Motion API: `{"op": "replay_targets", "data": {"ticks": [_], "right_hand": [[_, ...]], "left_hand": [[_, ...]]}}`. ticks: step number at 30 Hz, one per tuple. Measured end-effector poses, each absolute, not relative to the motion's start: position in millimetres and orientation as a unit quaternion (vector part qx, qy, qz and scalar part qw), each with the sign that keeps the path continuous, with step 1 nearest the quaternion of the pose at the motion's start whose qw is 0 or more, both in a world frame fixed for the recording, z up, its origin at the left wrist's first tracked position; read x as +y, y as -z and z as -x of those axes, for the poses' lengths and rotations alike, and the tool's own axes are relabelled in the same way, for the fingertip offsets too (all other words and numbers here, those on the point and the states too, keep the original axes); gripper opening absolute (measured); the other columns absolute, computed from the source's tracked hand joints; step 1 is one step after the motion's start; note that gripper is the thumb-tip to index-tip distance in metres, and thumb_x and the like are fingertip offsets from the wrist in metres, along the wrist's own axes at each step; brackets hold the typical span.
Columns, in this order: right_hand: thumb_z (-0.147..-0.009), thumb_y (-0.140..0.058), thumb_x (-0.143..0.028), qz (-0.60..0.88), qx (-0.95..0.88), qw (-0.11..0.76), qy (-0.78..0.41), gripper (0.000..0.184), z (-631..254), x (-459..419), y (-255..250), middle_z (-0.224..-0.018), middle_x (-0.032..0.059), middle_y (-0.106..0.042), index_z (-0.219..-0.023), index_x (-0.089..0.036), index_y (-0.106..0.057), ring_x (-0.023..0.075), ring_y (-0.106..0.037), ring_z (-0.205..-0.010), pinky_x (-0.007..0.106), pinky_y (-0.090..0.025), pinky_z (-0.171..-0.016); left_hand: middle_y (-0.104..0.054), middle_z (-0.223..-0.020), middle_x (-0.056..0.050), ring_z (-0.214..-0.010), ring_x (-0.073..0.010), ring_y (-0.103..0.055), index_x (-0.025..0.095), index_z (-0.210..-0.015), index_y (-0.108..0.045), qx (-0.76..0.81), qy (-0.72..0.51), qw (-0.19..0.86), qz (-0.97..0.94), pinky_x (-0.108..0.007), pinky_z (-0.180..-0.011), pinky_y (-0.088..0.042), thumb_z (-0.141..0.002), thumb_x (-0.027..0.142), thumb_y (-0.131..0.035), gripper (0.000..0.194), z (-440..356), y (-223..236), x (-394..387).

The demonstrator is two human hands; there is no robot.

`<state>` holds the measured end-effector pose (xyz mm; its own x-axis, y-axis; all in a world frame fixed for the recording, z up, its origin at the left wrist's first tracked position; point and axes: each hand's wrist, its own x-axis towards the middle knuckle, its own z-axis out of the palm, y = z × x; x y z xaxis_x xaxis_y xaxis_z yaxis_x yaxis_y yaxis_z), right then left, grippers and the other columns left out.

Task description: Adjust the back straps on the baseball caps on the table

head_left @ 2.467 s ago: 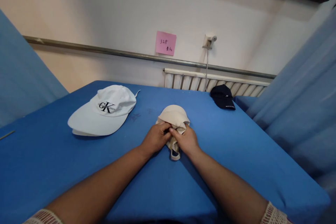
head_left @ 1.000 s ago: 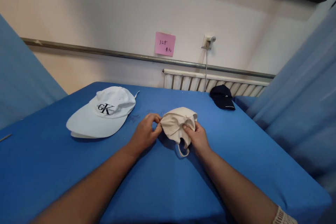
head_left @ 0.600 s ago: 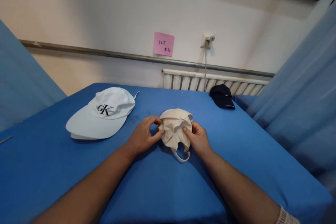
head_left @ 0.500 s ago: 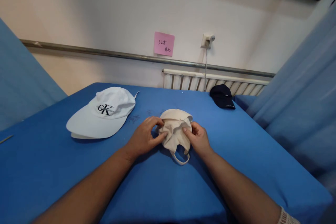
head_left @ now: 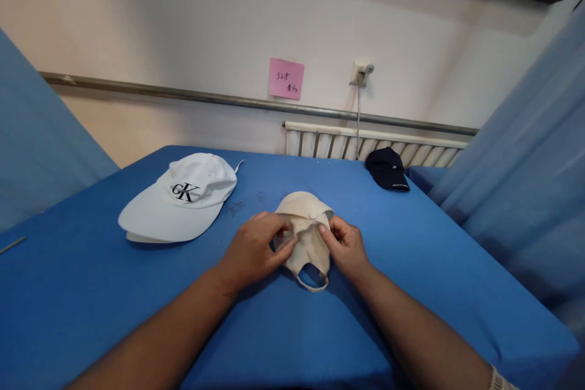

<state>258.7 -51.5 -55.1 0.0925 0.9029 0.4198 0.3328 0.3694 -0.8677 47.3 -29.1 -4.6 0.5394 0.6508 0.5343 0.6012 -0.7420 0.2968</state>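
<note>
Between both hands (head_left: 348,248), beige cap (head_left: 311,247)

Between the left hand (head_left: 253,248) and the right hand (head_left: 350,248), room is filled by the beige cap (head_left: 311,250). Farther left, passage is obstructed by the white cap (head_left: 183,201), though a gap is left beside it. On the right, bare tabletop (head_left: 425,274) can be crossed up to the dark cap (head_left: 386,169), backed by the radiator (head_left: 329,141).

My feed is fairly dim, with grey shade across the wall (head_left: 205,24). I see soft shadow under the white cap (head_left: 159,213), slight blur on the left hand (head_left: 258,247), and wide-angle stretching toward the edges.
</note>
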Motion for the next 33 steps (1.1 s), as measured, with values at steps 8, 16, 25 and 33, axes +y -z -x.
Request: {"op": "replay_targets", "data": {"ticks": [8,16,25,33], "right_hand": [[-0.086,-0.060,-0.039,0.469,-0.630,0.567,-0.249,0.035,-263.2,-56.7,46.0,-0.053,-0.0059,-0.039,-0.060,-0.020,-0.046,0.0091,-0.035,-0.051,0.023,-0.029,-0.050],[-0.086,-0.061,-0.040,0.410,-0.698,0.507,-0.294,0.038,-264.6,-59.2,44.1,-0.053,-0.0058,-0.041,-0.058,-0.019,-0.049,0.0086,-0.038,-0.051,0.022,-0.030,-0.050],[-0.080,-0.064,-0.030,0.550,-0.624,0.538,-0.136,0.020,-276.2,-39.0,55.0,-0.087,0.0020,-0.063,-0.097,-0.020,-0.060,0.0154,-0.058,-0.074,0.028,-0.047,-0.070],[-0.084,-0.056,-0.021,0.563,-0.688,0.449,-0.090,0.005,-273.5,-16.4,68.9,-0.084,0.0022,-0.062,-0.086,-0.021,-0.061,0.0156,-0.060,-0.074,0.029,-0.047,-0.071]], "left_hand": [[-0.059,-0.069,0.001,-0.064,-0.0135,-0.051,0.018,-0.072,-0.057,0.386,-0.337,0.214,-0.832,-0.026,-0.062,-0.040,-0.089,0.034,-0.050,0.024,-44.7,0.3,-28.1],[-0.050,-0.067,0.002,-0.064,-0.0120,-0.045,0.017,-0.067,-0.052,0.327,-0.261,0.376,-0.827,-0.023,-0.060,-0.037,-0.088,0.041,-0.054,0.031,-26.7,-8.6,-16.9],[-0.057,-0.073,0.001,-0.070,-0.0160,-0.053,0.018,-0.076,-0.056,0.401,-0.276,0.253,-0.836,-0.025,-0.064,-0.041,-0.090,0.043,-0.048,0.029,-8.8,-2.0,6.8],[-0.061,-0.074,0.000,-0.070,-0.0169,-0.057,0.020,-0.077,-0.057,0.415,-0.275,0.178,-0.849,-0.027,-0.065,-0.042,-0.091,0.044,-0.045,0.030,-10.6,-1.8,9.0]]}}
